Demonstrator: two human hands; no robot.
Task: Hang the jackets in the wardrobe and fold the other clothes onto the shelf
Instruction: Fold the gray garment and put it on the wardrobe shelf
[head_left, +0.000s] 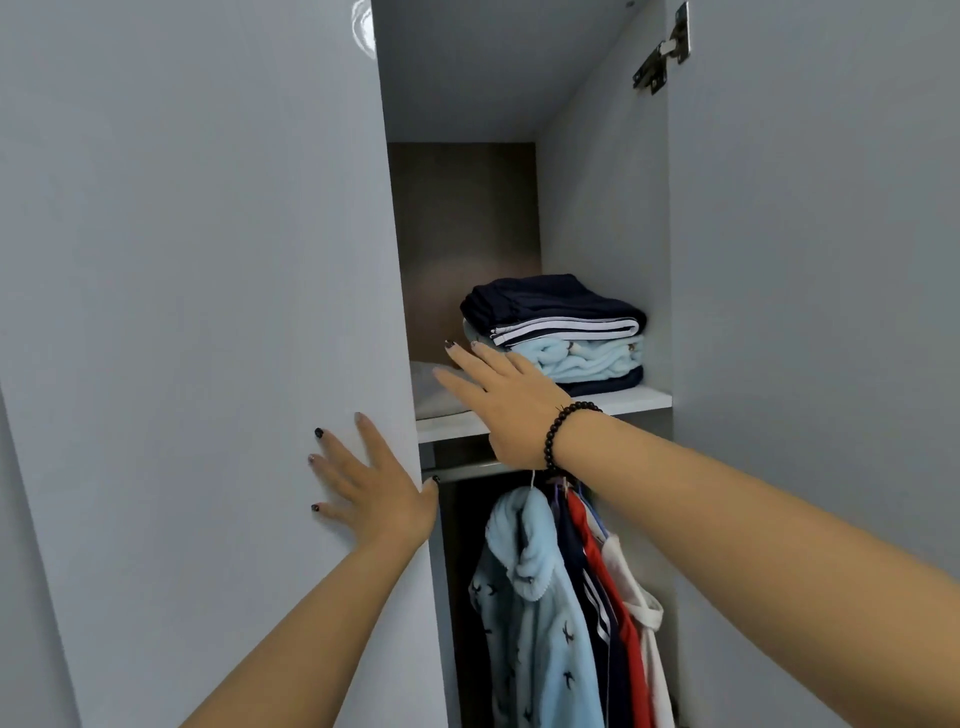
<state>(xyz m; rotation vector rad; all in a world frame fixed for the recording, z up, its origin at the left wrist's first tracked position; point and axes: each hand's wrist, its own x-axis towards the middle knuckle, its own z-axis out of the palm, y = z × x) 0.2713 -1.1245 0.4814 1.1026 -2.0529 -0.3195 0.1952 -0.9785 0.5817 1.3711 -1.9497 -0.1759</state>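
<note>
A stack of folded clothes (561, 332), dark navy on top of pale blue fleece, lies on the white shelf (639, 400) inside the wardrobe. Below it, jackets hang from the rail (462, 470): a pale blue fleece jacket (530, 613) with dark bird prints, then navy, red and white ones (618, 597). My right hand (504, 395), with a black bead bracelet at the wrist, reaches flat and with straight fingers in front of the shelf, its fingertips just left of the stack. My left hand (369, 493) lies flat with spread fingers on the left door (208, 312), thumb at the door's edge.
The right door (810, 260) stands open, its metal hinge (662, 52) up at the top. The wardrobe opening between the two grey doors is narrow. A pale item (436, 389) lies on the shelf's left part, partly hidden behind the left door.
</note>
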